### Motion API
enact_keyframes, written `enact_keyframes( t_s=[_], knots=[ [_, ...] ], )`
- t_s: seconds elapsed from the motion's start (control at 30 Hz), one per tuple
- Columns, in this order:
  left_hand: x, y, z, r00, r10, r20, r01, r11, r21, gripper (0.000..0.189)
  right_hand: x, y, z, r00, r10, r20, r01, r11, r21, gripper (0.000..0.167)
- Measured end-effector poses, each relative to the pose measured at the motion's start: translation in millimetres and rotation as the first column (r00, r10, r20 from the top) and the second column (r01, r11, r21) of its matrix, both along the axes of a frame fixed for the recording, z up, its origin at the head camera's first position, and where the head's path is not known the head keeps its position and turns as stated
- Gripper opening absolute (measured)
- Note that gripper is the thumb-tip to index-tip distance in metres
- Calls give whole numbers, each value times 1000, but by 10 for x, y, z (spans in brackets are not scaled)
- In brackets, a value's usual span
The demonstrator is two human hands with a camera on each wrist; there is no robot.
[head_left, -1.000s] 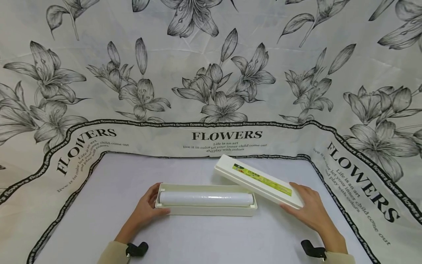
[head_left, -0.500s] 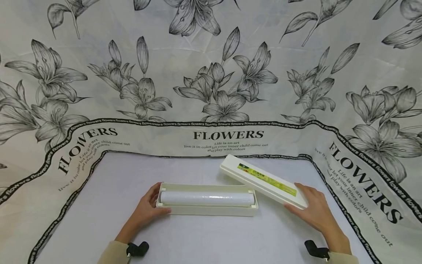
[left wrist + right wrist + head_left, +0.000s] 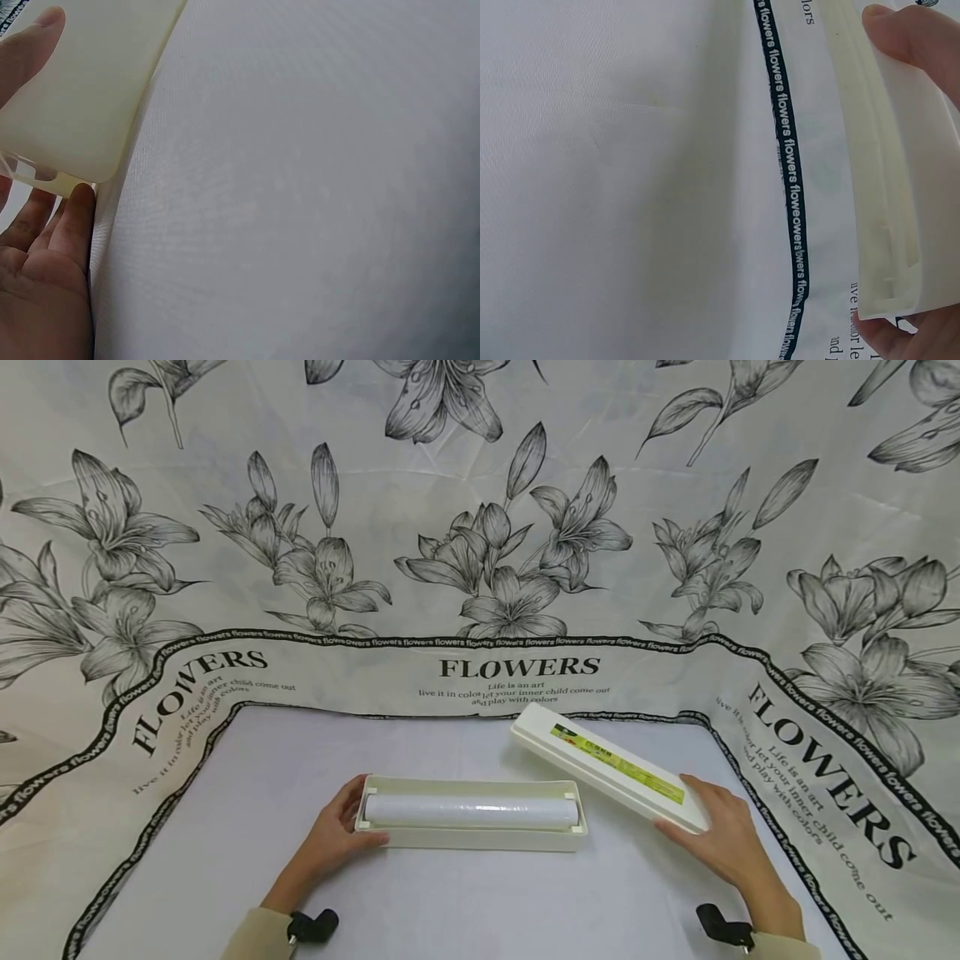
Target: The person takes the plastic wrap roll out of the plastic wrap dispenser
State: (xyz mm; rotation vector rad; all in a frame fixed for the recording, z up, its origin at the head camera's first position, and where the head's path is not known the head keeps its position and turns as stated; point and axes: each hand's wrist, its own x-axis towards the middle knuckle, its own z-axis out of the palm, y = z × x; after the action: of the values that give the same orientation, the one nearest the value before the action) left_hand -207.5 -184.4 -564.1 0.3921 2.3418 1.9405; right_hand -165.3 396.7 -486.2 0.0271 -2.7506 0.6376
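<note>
A cream, open-topped cling film box (image 3: pixel 480 840) lies lengthwise on the white table, a white shiny roll (image 3: pixel 472 811) inside it. My left hand (image 3: pixel 337 827) grips the box's left end, thumb on the near wall; the left wrist view shows the thumb and fingers around that end of the box (image 3: pixel 82 90). My right hand (image 3: pixel 716 831) holds the right end of a long white lid (image 3: pixel 600 760) with a yellow-green label, raised and slanted with its far end toward the back. In the right wrist view the lid's hollow underside (image 3: pixel 885 225) shows, with the thumb along its side.
A white tabletop (image 3: pixel 480 910) lies under everything. Behind and along both sides hangs a floral cloth (image 3: pixel 517 681) with a black border and FLOWERS lettering. Black wrist cameras (image 3: pixel 313 927) sit on both wrists.
The right hand has drawn the lid rightward, and its left end no longer overlaps the box's right corner. The left hand and box stay nearly still.
</note>
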Motion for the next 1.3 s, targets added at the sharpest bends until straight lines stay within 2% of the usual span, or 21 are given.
enact_keyframes(
  t_s=[0.37, 0.67, 1.07, 1.3],
  knots=[
    [7, -2, 5, 1000, -2, 7, 2, 1000, -2, 103, -6, 31, -54, 1000, -16, -15, 16, 1000, 1, 89],
    [13, -2, 18, 999, 10, 31, -9, 1000, -18, 105, 17, 80, -80, 997, -64, 41, 65, 998, -3, 93],
    [-8, -11, -16, 999, 16, 31, -16, 1000, -20, 105, 36, 131, -83, 997, -73, -4, 73, 997, 6, 91],
    [-8, -11, -13, 999, 15, 35, -15, 1000, -13, 105, 55, 168, -110, 996, -87, 30, 87, 996, 11, 91]
  ],
)
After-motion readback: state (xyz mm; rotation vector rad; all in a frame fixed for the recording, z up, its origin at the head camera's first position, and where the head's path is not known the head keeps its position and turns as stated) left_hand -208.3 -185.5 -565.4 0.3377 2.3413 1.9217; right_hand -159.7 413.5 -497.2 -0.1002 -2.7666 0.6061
